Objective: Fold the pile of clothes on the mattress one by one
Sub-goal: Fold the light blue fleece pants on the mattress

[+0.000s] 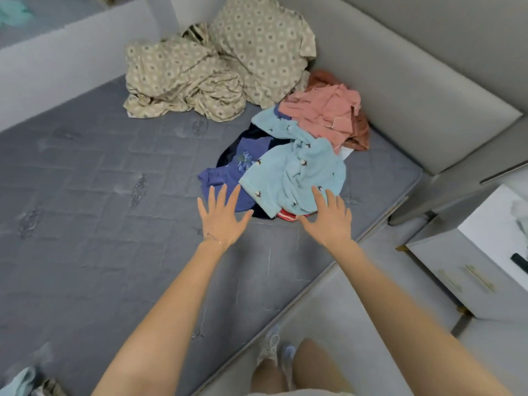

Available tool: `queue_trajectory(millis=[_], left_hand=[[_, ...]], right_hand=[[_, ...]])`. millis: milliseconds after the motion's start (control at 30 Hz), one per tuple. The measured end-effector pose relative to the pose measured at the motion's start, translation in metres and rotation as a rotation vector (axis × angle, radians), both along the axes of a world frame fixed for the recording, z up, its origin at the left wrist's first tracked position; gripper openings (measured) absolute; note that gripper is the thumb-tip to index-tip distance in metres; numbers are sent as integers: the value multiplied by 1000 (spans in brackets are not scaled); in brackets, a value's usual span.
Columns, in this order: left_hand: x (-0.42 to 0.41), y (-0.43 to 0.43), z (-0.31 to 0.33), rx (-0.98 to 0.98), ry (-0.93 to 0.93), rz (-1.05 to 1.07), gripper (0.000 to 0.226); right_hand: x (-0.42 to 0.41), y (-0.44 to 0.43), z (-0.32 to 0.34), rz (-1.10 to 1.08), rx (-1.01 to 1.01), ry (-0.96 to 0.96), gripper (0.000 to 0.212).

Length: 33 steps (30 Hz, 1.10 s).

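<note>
A: Where's the work?
B: The grey mattress [114, 195] fills left and centre; crumpled patterned bedding [200, 67] sits upper centre, probably kept clear of the folding room; the pile of clothes [294, 155] lies right of centre.
A: And the hands?
B: Left hand [221, 217] and right hand [328, 218] are spread, holding nothing, at the pile's near edge; likely aiming for the light blue garment [300, 172] on top.

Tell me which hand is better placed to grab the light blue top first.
Right. The right hand overlaps the light blue top; the left hand is spread beside it, over the purple garment.
</note>
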<state>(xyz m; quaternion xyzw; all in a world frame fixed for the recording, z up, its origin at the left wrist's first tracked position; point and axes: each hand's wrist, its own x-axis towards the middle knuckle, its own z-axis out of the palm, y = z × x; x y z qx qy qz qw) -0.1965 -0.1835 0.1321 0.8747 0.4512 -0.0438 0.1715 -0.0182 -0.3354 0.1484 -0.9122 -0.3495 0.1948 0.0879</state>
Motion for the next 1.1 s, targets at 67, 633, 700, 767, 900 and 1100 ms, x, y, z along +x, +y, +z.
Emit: queue_trajectory(millis=[67,633,700,767,900,1100], left_hand=[[22,8,-5,-17,4,-15,70],[192,44,-56,-66,45,178,73],[209,43,-65,-91,60,223,72],[224,42,-76,-128,71,272,71],[241,36,-106,-217,67,348,72],[254,14,-174,-409,109,396,75]], right_hand=[[20,5,-5,-20,-3,1,80],[218,84,-52,227,-167,-3,81],[239,93,-58,289,-182,13,81],[256,101,-68,355,-181,10,81],[281,119,-97,459,-196,13,82],[288,147,-156,650,-226,-1,86]])
